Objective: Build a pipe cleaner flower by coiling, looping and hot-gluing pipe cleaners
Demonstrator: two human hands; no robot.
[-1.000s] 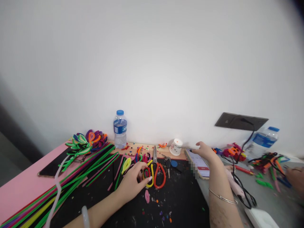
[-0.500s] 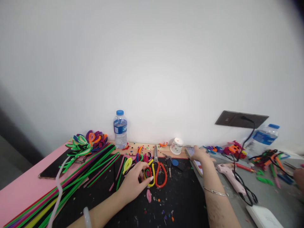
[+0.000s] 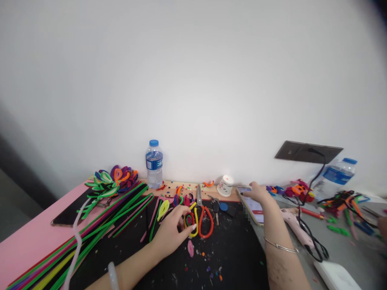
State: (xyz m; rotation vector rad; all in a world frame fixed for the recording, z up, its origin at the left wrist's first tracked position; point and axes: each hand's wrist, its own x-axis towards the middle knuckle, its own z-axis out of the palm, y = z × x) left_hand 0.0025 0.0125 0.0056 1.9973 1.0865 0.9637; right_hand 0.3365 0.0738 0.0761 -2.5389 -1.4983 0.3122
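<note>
My left hand (image 3: 171,229) rests on the black mat (image 3: 136,262), its fingers curled around a small round coil (image 3: 189,218) of fuzzy pipe cleaner in red, green and pink. Right beside the coil lie yellow- and orange-handled scissors (image 3: 206,223), and a pink fuzzy loop (image 3: 190,248) is just below. Over a phone (image 3: 256,211) with a lit screen is my right hand (image 3: 258,192), holding nothing, with a finger stretched towards the upper part of the screen. Whether the fingertip touches the glass, I cannot tell.
Long pipe cleaners (image 3: 90,233) spread across the left side near a dark phone (image 3: 71,209). Along the wall stand a water bottle (image 3: 154,165) and a paper cup (image 3: 225,186). Keys (image 3: 215,207) lie mid-mat. A pink glue gun (image 3: 298,227) with its cord is on the right, where another person's hand (image 3: 383,225) shows.
My right hand has drawn back slightly to the right with its finger more extended, showing more of the phone's screen. My left hand keeps its hold on the coil.
</note>
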